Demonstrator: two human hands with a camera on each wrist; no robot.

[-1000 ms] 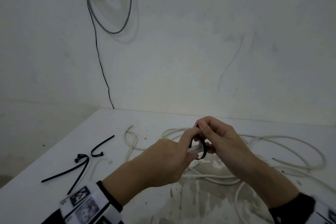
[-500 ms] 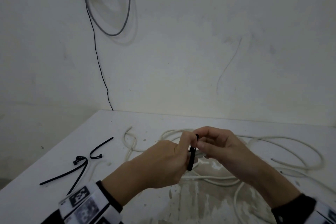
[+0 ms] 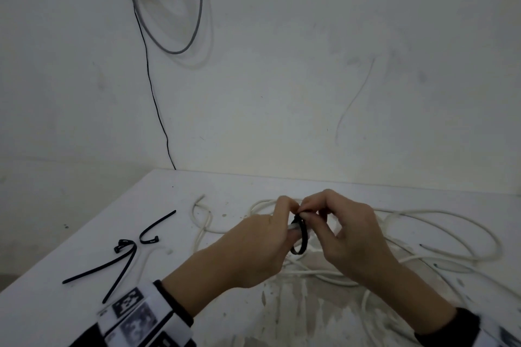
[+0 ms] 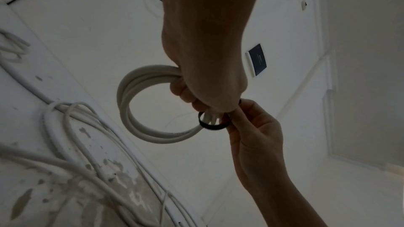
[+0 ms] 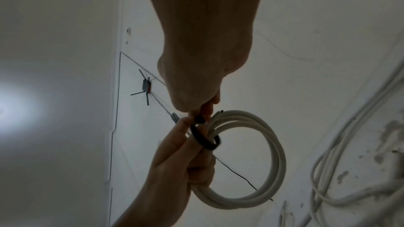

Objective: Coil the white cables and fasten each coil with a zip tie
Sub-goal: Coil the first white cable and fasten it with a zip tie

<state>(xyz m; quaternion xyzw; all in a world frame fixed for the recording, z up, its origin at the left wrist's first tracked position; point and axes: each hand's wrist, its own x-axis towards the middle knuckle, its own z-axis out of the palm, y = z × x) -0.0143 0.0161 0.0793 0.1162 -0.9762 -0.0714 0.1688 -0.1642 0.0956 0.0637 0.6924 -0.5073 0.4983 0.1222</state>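
- My right hand [image 3: 349, 236] pinches the tie [image 3: 302, 236]; my left hand [image 3: 253, 251] grips the coil [image 5: 251, 161] it loops.
- Coil hangs above the table [image 3: 197, 186] middle.
- Cable looks springy and light; I'd hold it beside the tie.
- Spare ties [image 3: 112, 265] lie near the left edge.

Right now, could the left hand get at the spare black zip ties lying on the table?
Probably not yet. The way across the table to the spare zip ties looks free, but the left hand grips the white coil while the right hand pinches the zip tie looped around it.
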